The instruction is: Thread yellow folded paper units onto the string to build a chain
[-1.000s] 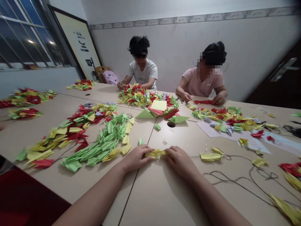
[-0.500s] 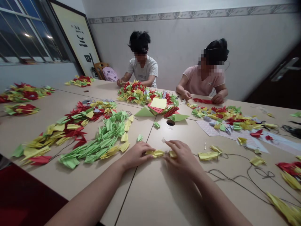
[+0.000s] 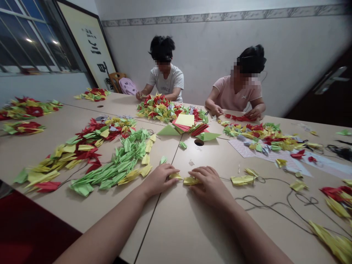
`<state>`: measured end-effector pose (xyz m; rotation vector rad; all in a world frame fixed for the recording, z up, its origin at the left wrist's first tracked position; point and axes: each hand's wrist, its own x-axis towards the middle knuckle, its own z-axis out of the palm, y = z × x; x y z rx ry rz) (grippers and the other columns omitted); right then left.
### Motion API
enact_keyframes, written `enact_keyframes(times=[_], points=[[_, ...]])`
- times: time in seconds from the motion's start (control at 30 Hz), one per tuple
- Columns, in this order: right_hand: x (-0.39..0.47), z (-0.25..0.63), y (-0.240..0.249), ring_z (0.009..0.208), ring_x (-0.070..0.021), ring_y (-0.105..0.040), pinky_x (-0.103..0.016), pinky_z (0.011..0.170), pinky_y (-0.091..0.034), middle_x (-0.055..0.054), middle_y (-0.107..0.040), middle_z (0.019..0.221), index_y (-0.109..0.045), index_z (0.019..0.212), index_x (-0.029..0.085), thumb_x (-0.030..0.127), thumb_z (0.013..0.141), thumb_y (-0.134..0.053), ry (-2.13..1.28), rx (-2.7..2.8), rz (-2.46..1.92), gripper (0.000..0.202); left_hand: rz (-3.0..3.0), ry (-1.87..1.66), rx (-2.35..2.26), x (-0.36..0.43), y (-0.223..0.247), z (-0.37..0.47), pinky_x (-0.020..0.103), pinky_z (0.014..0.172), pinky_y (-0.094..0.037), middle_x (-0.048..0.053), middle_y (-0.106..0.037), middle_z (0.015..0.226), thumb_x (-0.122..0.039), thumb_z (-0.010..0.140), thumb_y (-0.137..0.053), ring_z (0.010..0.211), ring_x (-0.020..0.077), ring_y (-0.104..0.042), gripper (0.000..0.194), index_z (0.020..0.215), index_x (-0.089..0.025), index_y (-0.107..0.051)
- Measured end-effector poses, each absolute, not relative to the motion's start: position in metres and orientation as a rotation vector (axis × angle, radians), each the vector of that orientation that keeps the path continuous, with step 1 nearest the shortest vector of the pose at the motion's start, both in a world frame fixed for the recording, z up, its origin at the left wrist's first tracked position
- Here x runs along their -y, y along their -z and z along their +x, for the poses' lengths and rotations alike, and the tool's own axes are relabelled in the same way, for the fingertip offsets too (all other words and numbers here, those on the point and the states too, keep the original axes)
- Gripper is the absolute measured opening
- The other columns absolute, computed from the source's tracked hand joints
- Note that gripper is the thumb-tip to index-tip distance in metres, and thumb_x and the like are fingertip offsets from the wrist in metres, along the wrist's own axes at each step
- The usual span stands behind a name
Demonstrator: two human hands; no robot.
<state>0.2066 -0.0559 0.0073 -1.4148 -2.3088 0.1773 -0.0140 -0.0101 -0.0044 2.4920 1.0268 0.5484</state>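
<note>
My left hand (image 3: 162,179) rests at the middle of the table, its fingers closed on a small yellow folded paper piece (image 3: 176,176). Close by on the right, my right hand (image 3: 210,185) has its thumb and fingers around another yellow folded paper piece (image 3: 190,181). A narrow gap separates the two pieces. To the right of my right hand, a dark cord (image 3: 265,178) runs past more yellow folded pieces (image 3: 242,180). Just beyond my left hand lies a small green folded piece (image 3: 163,160).
A long heap of green folded pieces (image 3: 115,165) lies left, beside a red and yellow strand (image 3: 64,156). Flat paper squares (image 3: 185,120) sit near a table hole (image 3: 199,142). Two people (image 3: 166,79) work across the table. Loops of cord (image 3: 275,205) spread at right.
The yellow piece at my right hand has come left and shows more, while less of the one at my left hand shows. My right fingers have lowered slightly.
</note>
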Motion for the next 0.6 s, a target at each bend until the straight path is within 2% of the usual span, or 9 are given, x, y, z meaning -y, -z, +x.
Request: enact_keyframes(times=[0.1,0.23,0.37,0.5,0.6], points=[[0.056,0.23,-0.014,0.103,-0.0229,-0.049,-0.04,0.088,-0.037,-0.008,-0.057,0.112,-0.051,0.115,0.022,0.04,0.073,-0.057,-0.157,2.256,-1.485,0.046,2.538,-0.579,-1.05,0.015,0.001,-0.012,0.031,0.088,-0.038,0.007,-0.053,0.105,-0.039,0.078,-0.053,0.099,0.0182,-0.047,0.041,0.114,-0.02,-0.052],[0.06,0.258,-0.008,0.104,-0.024,-0.049,-0.04,0.087,-0.04,-0.008,-0.055,0.114,-0.051,0.116,0.024,0.043,0.074,-0.053,-0.219,2.248,-1.62,0.046,2.654,-0.57,-1.004,0.021,-0.004,0.004,0.036,0.091,-0.034,0.007,-0.052,0.11,-0.043,0.072,-0.059,0.104,0.0223,-0.044,0.049,0.115,-0.02,-0.051],[0.061,0.252,0.005,0.107,-0.0239,-0.046,-0.041,0.088,-0.039,-0.009,-0.052,0.118,-0.044,0.123,0.023,0.041,0.076,-0.05,-0.237,2.243,-1.604,0.051,2.714,-0.492,-0.978,0.022,-0.002,0.02,0.036,0.084,-0.038,0.006,-0.058,0.096,-0.035,0.076,-0.056,0.093,0.0213,-0.049,0.032,0.105,-0.02,-0.057],[0.059,0.239,0.009,0.095,-0.0215,-0.052,-0.038,0.081,-0.041,-0.008,-0.057,0.103,-0.059,0.104,0.024,0.033,0.08,-0.045,-0.232,2.289,-1.545,0.029,2.657,-0.527,-1.005,0.02,0.004,0.017,0.032,0.08,-0.04,0.005,-0.058,0.091,-0.031,0.081,-0.05,0.087,0.0187,-0.05,0.025,0.1,-0.019,-0.059],[0.061,0.24,0.008,0.089,-0.0203,-0.053,-0.036,0.078,-0.042,-0.007,-0.058,0.096,-0.062,0.095,0.023,0.03,0.081,-0.045,-0.249,2.273,-1.522,0.024,2.601,-0.59,-0.99,0.019,0.006,0.012,0.031,0.08,-0.04,0.005,-0.057,0.093,-0.032,0.082,-0.049,0.088,0.0175,-0.049,0.024,0.1,-0.019,-0.058]])
